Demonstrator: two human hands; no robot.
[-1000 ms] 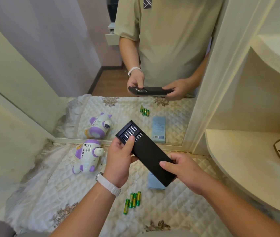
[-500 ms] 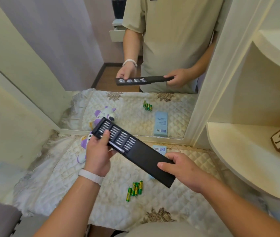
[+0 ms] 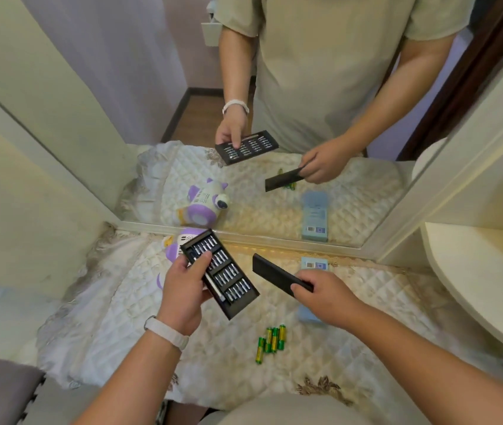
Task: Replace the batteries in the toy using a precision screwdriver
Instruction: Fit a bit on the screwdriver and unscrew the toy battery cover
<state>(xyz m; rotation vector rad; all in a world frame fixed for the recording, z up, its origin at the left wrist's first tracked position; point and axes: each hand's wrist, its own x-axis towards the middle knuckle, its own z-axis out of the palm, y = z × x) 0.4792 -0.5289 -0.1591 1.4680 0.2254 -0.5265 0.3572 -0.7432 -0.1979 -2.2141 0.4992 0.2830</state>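
Observation:
My left hand (image 3: 182, 289) grips a black tray of screwdriver bits (image 3: 224, 276), fully out of its case, thumb on the bits. The slim silver screwdriver (image 3: 215, 286) lies along the tray's left side. My right hand (image 3: 325, 294) holds the empty black sleeve (image 3: 274, 276) apart from the tray, to its right. The white and purple toy (image 3: 173, 250) lies on the quilted cloth behind the tray, mostly hidden by it and my left hand. Several green and yellow batteries (image 3: 270, 338) lie on the cloth below the tray.
A quilted cloth (image 3: 121, 302) covers the tabletop. A pale blue box (image 3: 314, 265) lies behind my right hand. A mirror (image 3: 274, 118) stands at the back and reflects the scene. A cream shelf (image 3: 474, 271) juts out at the right.
The bit tray has slid fully out of the sleeve. My left hand has carried the tray left, while my right hand holds the sleeve separately.

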